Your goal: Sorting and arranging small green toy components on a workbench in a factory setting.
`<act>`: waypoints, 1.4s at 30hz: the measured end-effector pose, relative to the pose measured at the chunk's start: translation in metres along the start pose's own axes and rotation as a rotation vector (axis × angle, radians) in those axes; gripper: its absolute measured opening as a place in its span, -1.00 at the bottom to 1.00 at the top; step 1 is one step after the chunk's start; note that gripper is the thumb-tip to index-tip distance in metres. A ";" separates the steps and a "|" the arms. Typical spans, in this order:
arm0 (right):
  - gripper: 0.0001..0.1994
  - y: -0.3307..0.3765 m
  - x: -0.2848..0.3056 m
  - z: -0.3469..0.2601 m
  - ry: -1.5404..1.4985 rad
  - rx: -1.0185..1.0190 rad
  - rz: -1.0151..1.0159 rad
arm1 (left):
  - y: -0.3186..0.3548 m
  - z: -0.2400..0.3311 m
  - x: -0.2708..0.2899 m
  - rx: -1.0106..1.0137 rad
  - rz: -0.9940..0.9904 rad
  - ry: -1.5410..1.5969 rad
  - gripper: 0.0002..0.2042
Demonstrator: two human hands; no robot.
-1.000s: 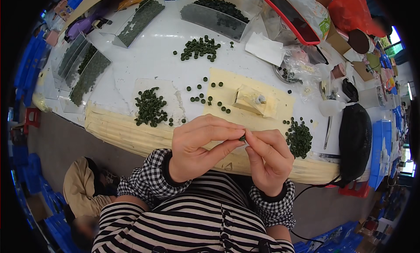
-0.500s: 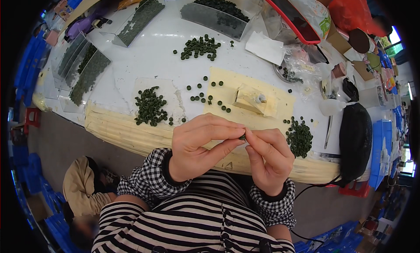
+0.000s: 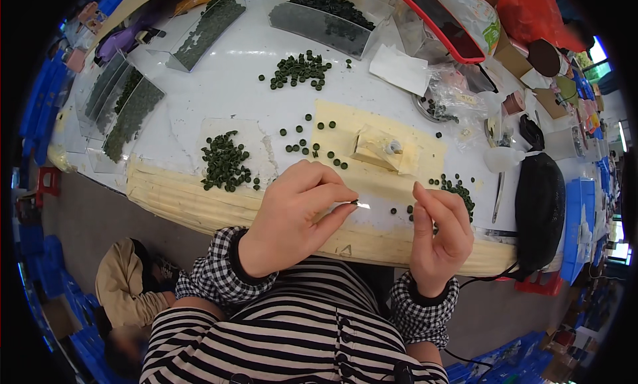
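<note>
My left hand (image 3: 296, 214) pinches a small dark green round part (image 3: 354, 201) between thumb and fingertips, above the near side of the table. To its right, my right hand (image 3: 442, 234) is apart from it, with thumb and forefinger separated and the other fingers curled. No part shows plainly between the right fingertips. Behind that hand lies a pile of similar dark green parts (image 3: 463, 194), partly covered by it. Another pile of dark green parts (image 3: 226, 163) sits beyond my left hand. Several single pieces lie between that pile and a tape-covered block (image 3: 380, 149).
The block stands on a yellow sheet (image 3: 332, 118). Farther back are a third pile (image 3: 299, 72) and clear trays (image 3: 319, 28) of green parts. A red-cased phone (image 3: 442, 25), white paper (image 3: 400, 70), tweezers (image 3: 498, 198) and a black cloth-like bundle (image 3: 539, 214) lie rightward.
My hands have come apart. The left has shifted slightly left with the small green part; the right has moved right, over the edge of the right pile.
</note>
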State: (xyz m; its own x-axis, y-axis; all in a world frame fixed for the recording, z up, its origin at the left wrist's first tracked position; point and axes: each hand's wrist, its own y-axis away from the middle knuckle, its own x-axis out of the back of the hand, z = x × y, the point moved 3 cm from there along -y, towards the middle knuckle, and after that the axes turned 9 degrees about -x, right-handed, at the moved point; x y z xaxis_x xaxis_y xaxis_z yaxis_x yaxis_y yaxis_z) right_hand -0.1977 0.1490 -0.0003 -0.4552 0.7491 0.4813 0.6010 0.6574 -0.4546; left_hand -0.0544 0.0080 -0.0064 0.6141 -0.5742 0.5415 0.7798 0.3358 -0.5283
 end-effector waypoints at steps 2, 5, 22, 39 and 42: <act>-0.73 0.001 0.007 0.007 0.085 -0.054 0.010 | 0.001 -0.005 0.000 -0.003 -0.053 -0.098 -0.82; -0.82 0.004 0.007 0.010 0.256 -0.036 -0.099 | 0.001 -0.007 -0.001 0.005 -0.082 -0.251 -0.84; -0.82 0.013 -0.006 0.003 0.173 0.032 -0.060 | 0.011 -0.007 0.019 0.017 -0.180 -0.265 -0.89; -0.86 0.023 -0.022 0.011 -1.026 -0.689 -0.223 | 0.011 -0.001 -0.024 0.554 0.102 1.174 -0.76; -0.87 0.025 -0.022 0.014 -1.050 -0.697 -0.221 | 0.014 -0.004 -0.026 0.584 0.117 1.228 -0.76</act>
State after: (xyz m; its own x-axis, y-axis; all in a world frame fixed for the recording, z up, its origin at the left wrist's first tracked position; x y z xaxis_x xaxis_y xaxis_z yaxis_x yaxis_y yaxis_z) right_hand -0.1816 0.1495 -0.0324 -0.6955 0.5446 -0.4687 0.5175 0.8322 0.1991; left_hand -0.0599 0.0244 -0.0300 0.4158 -0.7056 -0.5738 0.8565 0.5160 -0.0138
